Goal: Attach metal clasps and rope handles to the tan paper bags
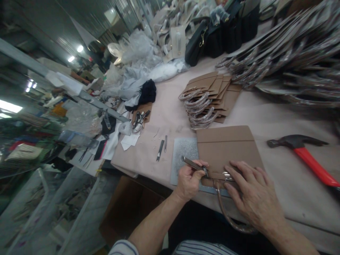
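A brown leather bag panel (225, 147) lies on a grey metal plate (183, 152) at the table's near edge. Its plastic-wrapped handle (228, 216) hangs over the edge toward me. My left hand (190, 180) is closed on a thin metal punch tool (192, 164), whose tip rests at the panel's lower edge by the handle's metal fitting (227, 175). My right hand (252, 193) lies flat with fingers spread on the panel's lower edge, pressing beside the fitting.
A red-handled hammer (305, 152) lies to the right. A stack of similar brown panels with handles (208, 97) sits behind. Two small metal tools (162, 147) lie left of the plate. Black bags (220, 33) and bundled handles (292, 56) crowd the back.
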Available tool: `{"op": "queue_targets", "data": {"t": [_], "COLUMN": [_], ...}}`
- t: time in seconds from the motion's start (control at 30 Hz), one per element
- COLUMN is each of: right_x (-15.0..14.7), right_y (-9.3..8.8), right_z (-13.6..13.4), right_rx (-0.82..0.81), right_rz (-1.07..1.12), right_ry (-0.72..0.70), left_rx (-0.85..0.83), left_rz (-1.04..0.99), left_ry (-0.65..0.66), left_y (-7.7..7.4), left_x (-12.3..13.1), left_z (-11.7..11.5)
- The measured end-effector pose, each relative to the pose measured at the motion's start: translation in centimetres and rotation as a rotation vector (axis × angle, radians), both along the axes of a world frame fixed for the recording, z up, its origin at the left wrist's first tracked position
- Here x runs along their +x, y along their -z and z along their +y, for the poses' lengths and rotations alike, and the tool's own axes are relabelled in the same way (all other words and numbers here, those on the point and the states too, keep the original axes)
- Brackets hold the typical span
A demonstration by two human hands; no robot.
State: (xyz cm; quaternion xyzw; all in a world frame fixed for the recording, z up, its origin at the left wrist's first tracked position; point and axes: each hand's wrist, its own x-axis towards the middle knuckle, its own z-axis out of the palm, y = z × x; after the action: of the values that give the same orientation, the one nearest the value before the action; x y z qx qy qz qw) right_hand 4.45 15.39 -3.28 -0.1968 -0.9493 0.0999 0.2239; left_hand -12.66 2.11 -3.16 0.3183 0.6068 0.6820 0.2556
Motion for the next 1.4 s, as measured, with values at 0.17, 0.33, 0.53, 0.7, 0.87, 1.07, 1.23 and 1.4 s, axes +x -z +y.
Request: {"op": "queue_targets", "data": {"t": [0.17,0.33,0.53,0.7,0.87,1.07,1.23,1.4], "right_x": [-0.1,-0.1,-0.1,-0.1,-0.2,0.5,3.4,7.6], "right_y": [-0.2,-0.2,-0.1,-0.1,-0.4,0.3,-0.5,-0.4], "right_z": [0.0,0.0,-0.1,0.0,-0.1,0.4,-0.5,-4.8], "right_rx": [0.023,0.03,0.026,0.028,0.029,-0.021,-0.225,-0.904], "right_rz": [-0.001,0.003,0.017,0.011,0.024,0.036,0.163,0.529], "right_ry": [-0.004,-0.009,-0.007,-0.005,-0.011,-0.063,-0.069,0.837], "left_rx": [0.045,0.039,-0.031,-0.062,-0.041,-0.045,-0.09,-0.097], "left_rz": [-0.024,-0.082,0.033,0.167,0.03,-0.132,-0.211,-0.287], "left_ry": [-0.029,-0.017,0.053,0.039,-0.034,0.006,0.065,0.004], "left_y": [0.2,-0.1,-0.4,-0.3,-0.3,-0.3,-0.8,-1.6], "left_x": [0.0,0.1,-0.4,-0.3,-0.1,-0.6,0.7,1.7], "left_z": [0.2,0.2,0.3,0.3,0.6,0.8,0.1,-0.2]}}
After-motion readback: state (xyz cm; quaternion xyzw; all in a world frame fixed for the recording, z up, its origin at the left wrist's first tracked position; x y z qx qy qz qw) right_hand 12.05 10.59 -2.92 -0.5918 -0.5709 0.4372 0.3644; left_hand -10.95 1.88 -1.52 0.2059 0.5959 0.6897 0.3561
